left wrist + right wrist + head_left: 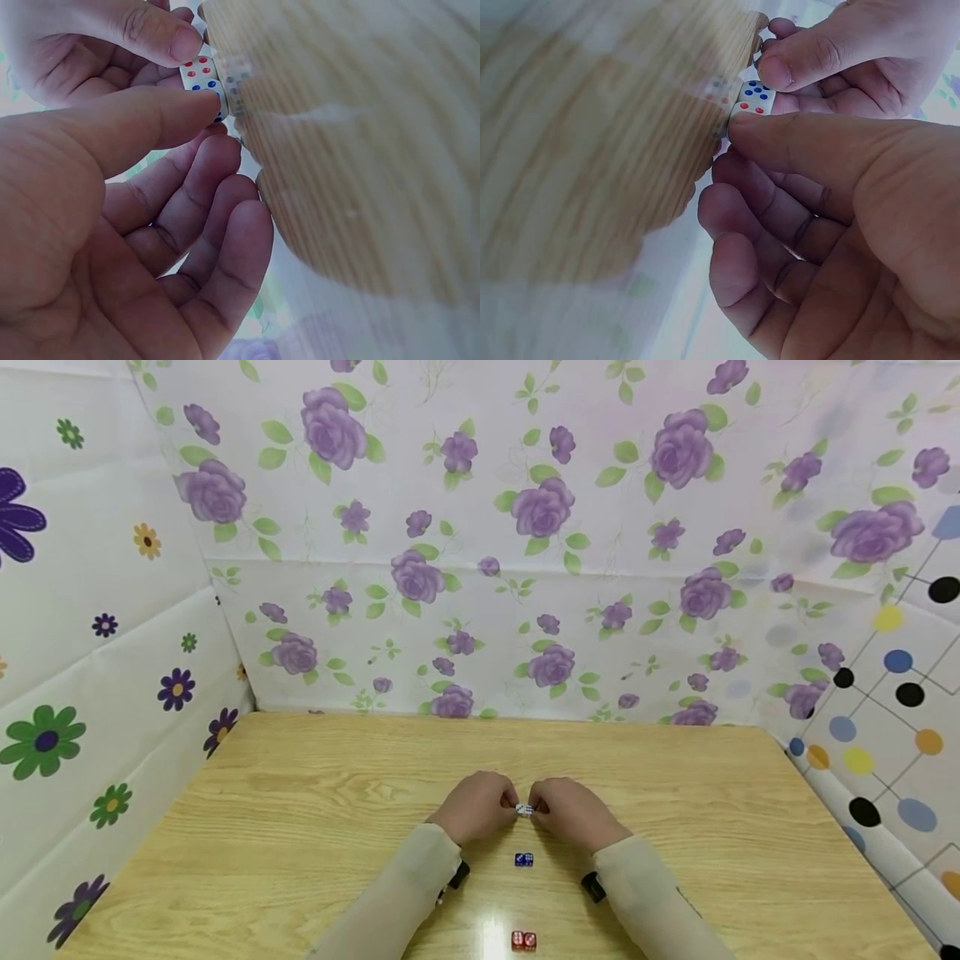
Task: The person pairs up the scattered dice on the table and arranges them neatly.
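Note:
Two white dice [524, 810] sit side by side on the wooden table, between my hands. My left hand [477, 807] pinches the left die, whose face toward me has blue dots [206, 87], between thumb and fingers. On the other side, my right hand [576, 812] pinches the die with red dots [751, 109]. The two dice touch along their inner faces. In both wrist views the other fingers curl loosely, with their tips at the tabletop.
Nearer to me, a pair of blue dice [524, 859] lies side by side between the forearms. A pair of red dice [523, 941] lies closer still, at the bottom of the head view. Flowered sheets [495, 568] hang behind the wooden table [315, 827].

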`<state>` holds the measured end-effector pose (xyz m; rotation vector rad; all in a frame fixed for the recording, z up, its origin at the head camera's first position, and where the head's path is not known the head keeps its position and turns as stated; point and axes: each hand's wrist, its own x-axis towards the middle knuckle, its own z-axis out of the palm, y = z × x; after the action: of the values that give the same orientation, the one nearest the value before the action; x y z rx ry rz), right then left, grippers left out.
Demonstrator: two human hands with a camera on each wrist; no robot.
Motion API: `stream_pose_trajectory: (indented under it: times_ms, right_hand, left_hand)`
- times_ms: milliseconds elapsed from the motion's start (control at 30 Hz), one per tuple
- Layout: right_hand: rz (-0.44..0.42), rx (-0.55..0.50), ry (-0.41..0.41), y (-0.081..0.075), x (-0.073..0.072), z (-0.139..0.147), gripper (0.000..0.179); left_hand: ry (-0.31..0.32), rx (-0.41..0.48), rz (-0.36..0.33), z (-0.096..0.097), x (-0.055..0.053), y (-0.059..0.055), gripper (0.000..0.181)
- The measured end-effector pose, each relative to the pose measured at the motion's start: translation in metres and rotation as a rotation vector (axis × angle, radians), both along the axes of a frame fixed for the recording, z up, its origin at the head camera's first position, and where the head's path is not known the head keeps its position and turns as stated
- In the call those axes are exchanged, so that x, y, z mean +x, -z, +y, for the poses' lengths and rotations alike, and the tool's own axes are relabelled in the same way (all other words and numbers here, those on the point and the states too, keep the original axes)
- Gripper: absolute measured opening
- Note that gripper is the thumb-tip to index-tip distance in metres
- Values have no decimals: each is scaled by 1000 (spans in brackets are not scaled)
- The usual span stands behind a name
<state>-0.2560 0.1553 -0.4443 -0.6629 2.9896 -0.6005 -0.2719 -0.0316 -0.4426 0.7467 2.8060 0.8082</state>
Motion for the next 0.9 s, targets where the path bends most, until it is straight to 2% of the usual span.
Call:
stream_pose_trajectory:
  times_ms: [233, 567, 900]
  right_hand:
    - [15, -1, -22, 3, -1, -3, 8]
    - [1, -30, -30, 4, -2, -3, 7]
    - [-90, -72, -2, 7, 0, 2, 6]
  left_hand:
    - [10, -7, 23, -1, 1, -1, 5]
    - [-3, -3, 0, -2, 1, -1, 4]
    - [-15, 34, -38, -8, 4, 4, 3]
